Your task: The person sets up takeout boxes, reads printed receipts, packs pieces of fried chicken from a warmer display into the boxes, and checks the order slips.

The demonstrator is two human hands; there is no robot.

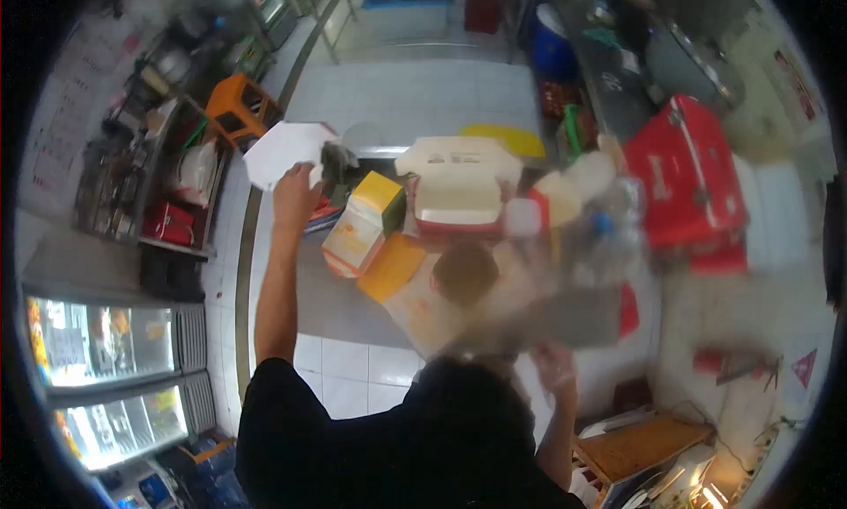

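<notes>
My left hand (pixel 298 187) is closed on the near edge of a white flat octagonal piece (pixel 284 152), which looks like card, at the table's left side. Just right of that hand lies a yellow-and-white printed carton (pixel 357 231). An open takeaway box (pixel 459 200), with its lid raised, stands in the middle of the table. In front of it is a blurred round brown thing (pixel 466 273) whose kind I cannot make out. My right hand (pixel 554 363) is low at the table's near right edge. Its fingers are blurred, and anything in them is unclear.
A large red bag (pixel 688 183) stands at the right, beside blurred clear plastic containers (pixel 609 231). An orange stool (pixel 243 108) is beyond the table at the left. Lit glass-door fridges (pixel 110 341) stand at the lower left. A blue barrel (pixel 554 46) is farther back.
</notes>
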